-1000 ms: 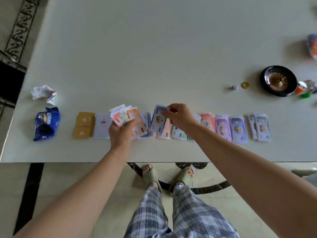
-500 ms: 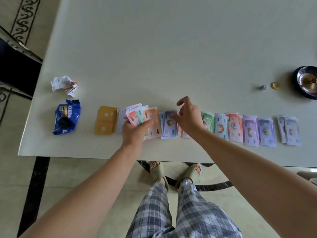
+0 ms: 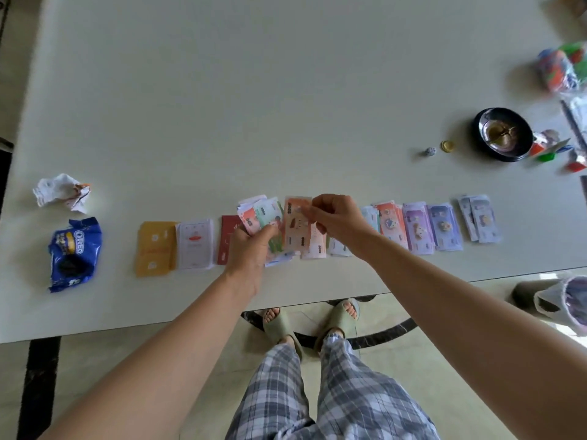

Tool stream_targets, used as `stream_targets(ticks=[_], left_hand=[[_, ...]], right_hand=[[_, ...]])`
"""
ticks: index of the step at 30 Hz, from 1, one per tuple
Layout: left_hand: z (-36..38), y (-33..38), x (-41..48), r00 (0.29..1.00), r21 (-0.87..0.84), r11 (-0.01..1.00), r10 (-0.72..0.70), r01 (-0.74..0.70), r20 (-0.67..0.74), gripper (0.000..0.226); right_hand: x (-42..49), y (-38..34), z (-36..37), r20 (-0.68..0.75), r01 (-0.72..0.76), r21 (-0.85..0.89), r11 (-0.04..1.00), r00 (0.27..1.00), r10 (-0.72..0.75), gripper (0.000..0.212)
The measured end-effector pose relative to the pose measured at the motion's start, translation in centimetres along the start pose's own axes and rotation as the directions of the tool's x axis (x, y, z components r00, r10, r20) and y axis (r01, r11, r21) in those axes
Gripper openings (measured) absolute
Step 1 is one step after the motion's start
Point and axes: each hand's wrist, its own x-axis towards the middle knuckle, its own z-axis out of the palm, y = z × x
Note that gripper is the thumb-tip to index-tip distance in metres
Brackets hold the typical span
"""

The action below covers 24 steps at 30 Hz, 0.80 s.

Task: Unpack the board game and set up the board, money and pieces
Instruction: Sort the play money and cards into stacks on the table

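My left hand (image 3: 251,249) grips a fanned stack of play money (image 3: 260,215) just above the table's near edge. My right hand (image 3: 336,217) pinches the top of an orange note (image 3: 297,223) beside that fan. Sorted piles of notes lie in a row to the right: orange (image 3: 389,223), purple (image 3: 417,230), blue-purple (image 3: 444,228) and pale grey (image 3: 481,222). Left of my hands lie a yellow card pile (image 3: 155,247), a white card pile (image 3: 194,246) and a red card pile (image 3: 229,236).
A black roulette wheel (image 3: 502,134), a gold coin (image 3: 447,146) and a die (image 3: 430,151) sit at the right. Bags of coloured pieces (image 3: 559,68) lie at the far right. An Oreo packet (image 3: 74,252) and crumpled paper (image 3: 62,192) lie at the left. The white table (image 3: 254,90) stretches beyond.
My right hand had laid a blue note on a pile; it has since come back to the fan and now pinches an orange note. The camera view shifted.
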Motion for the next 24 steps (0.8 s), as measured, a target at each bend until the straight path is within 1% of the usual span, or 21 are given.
stream_targets(ticks=[1, 3, 6, 11, 14, 18, 19, 20, 21, 22, 23, 24], left_hand=[[0.2, -0.2, 0.2, 0.999, 0.009, 1.0, 0.011, -0.011, -0.032, 0.022], [0.4, -0.3, 0.4, 0.997, 0.032, 0.999, 0.03, -0.027, -0.072, 0.023], [0.5, -0.6, 0.5, 0.997, 0.072, 0.997, 0.041, -0.037, -0.059, 0.024], [0.8, -0.8, 0.1, 0.998, 0.121, 0.991, 0.059, -0.056, -0.022, 0.023], [0.6, -0.7, 0.0, 0.996, 0.127, 0.989, 0.081, -0.075, -0.038, 0.022], [1.0, -0.5, 0.0, 0.997, 0.14, 0.988, 0.072, -0.069, -0.019, 0.019], [1.2, -0.5, 0.0, 0.997, 0.15, 0.986, 0.072, -0.069, -0.013, 0.018], [1.4, -0.5, 0.0, 0.997, 0.165, 0.984, 0.074, -0.072, -0.004, 0.017], [1.8, -0.5, 0.0, 0.997, 0.177, 0.981, 0.077, -0.077, 0.009, 0.016], [2.1, -0.5, 0.0, 0.997, 0.182, 0.98, 0.079, -0.082, 0.026, 0.016], [2.5, -0.4, -0.1, 0.996, 0.177, 0.981, 0.076, -0.083, 0.048, 0.016], [2.9, -0.4, -0.2, 0.995, 0.17, 0.982, 0.065, -0.077, 0.075, 0.016]], right_hand=[[0.0, 0.3, -0.6, -0.045, -0.018, -0.014, 1.0, 0.999, 0.018, 0.023], [0.2, 1.0, -1.5, -0.09, -0.065, -0.109, 0.992, 0.994, 0.056, 0.02], [0.6, 2.2, -1.5, -0.098, -0.079, -0.272, 0.959, 0.994, 0.054, 0.017], [1.1, 3.2, -0.1, -0.23, -0.058, -0.376, 0.925, 0.973, -0.032, 0.017], [1.2, 3.3, 0.2, -0.245, -0.046, -0.419, 0.907, 0.967, -0.064, 0.018], [1.3, 3.3, 0.0, -0.242, -0.022, -0.45, 0.893, 0.965, -0.098, 0.024], [1.2, 3.1, -0.1, -0.239, -0.007, -0.432, 0.902, 0.965, -0.107, 0.025], [1.1, 2.8, -0.3, -0.218, 0.024, -0.37, 0.929, 0.97, -0.111, 0.026], [0.9, 2.5, -0.6, -0.175, 0.051, -0.247, 0.968, 0.98, -0.097, 0.029], [0.6, 1.9, -0.8, -0.115, 0.063, -0.08, 0.995, 0.991, -0.073, 0.032], [0.4, 1.6, -1.0, -0.059, 0.056, 0.05, 0.997, 0.997, -0.053, 0.03], [0.2, 1.3, -1.4, -0.016, 0.059, 0.094, 0.994, 0.998, -0.058, 0.025]])
